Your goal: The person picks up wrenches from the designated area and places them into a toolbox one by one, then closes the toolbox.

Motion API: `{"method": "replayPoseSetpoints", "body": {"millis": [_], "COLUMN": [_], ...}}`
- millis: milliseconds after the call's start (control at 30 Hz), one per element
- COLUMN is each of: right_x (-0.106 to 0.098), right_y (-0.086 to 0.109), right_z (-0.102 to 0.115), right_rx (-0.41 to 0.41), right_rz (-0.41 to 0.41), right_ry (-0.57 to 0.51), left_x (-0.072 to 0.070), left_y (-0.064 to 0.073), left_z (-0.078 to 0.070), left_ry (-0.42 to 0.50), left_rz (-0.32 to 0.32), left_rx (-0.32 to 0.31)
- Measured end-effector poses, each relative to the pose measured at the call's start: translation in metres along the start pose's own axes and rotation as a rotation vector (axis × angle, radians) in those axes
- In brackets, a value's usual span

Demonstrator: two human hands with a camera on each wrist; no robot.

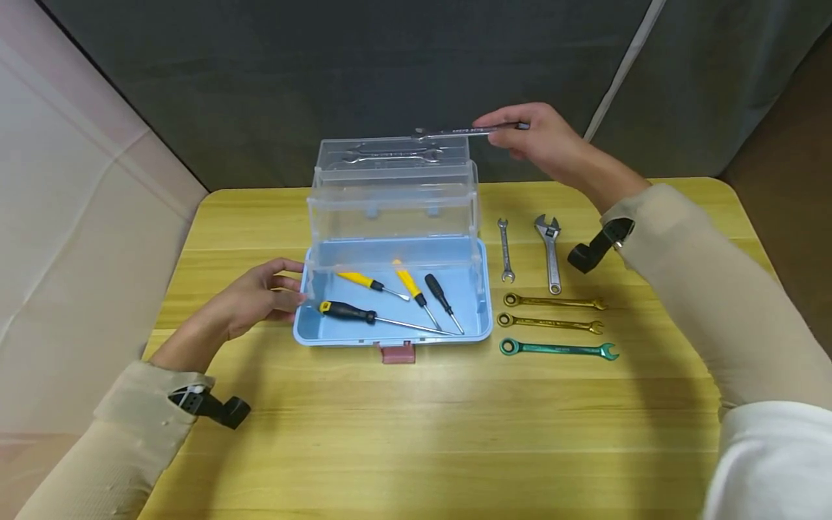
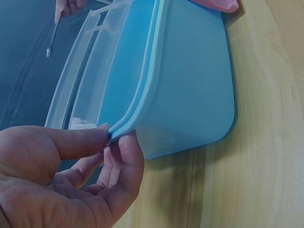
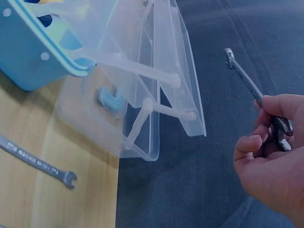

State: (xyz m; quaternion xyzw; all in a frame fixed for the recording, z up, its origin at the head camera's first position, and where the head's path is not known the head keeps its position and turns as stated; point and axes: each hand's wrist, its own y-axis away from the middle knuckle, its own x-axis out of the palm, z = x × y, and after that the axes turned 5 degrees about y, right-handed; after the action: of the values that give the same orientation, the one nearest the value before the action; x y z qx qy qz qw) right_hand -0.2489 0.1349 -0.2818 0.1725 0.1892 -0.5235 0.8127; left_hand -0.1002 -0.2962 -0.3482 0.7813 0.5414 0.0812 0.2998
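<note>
A yellow wooden table (image 1: 455, 433) carries an open blue toolbox (image 1: 390, 334), with two silver wrenches (image 1: 505, 250) and three ratchet spanners (image 1: 557, 348), two gold and one green, lying to its right.

On the yellow wooden worktop (image 1: 455, 433) lie a small silver wrench (image 1: 505, 249) and a big adjustable wrench (image 1: 549, 253). Below them are two gold wrenches (image 1: 552, 301) (image 1: 549, 322) and a green wrench (image 1: 559, 350). A dark curtain (image 1: 260, 72) hangs behind.
</note>
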Motion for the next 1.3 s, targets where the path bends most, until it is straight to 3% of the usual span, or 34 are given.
{"method": "replayPoseSetpoints", "body": {"millis": [600,900,1100,1300], "right_x": [0.03,0.042,0.044,0.04], "right_y": [-0.04,-0.051,-0.053,-0.054], "right_z": [0.025,0.026,0.027,0.028], "right_rx": [0.07,0.099,0.143,0.139], "right_rz": [0.174,0.178,0.129,0.151], "right_ry": [0.101,0.107,0.046,-0.055], "left_x": [-0.003,-0.002,-0.003,-0.004], "left_y": [0.001,0.001,0.001,0.0], "left_z": [0.002,0.002,0.003,0.003], "left_ry": [-0.007,-0.009,-0.008,-0.001], "left_rz": [-0.012,-0.007,-0.009,-0.005], "left_rx": [-0.006,0.003,0.008,0.005]}}
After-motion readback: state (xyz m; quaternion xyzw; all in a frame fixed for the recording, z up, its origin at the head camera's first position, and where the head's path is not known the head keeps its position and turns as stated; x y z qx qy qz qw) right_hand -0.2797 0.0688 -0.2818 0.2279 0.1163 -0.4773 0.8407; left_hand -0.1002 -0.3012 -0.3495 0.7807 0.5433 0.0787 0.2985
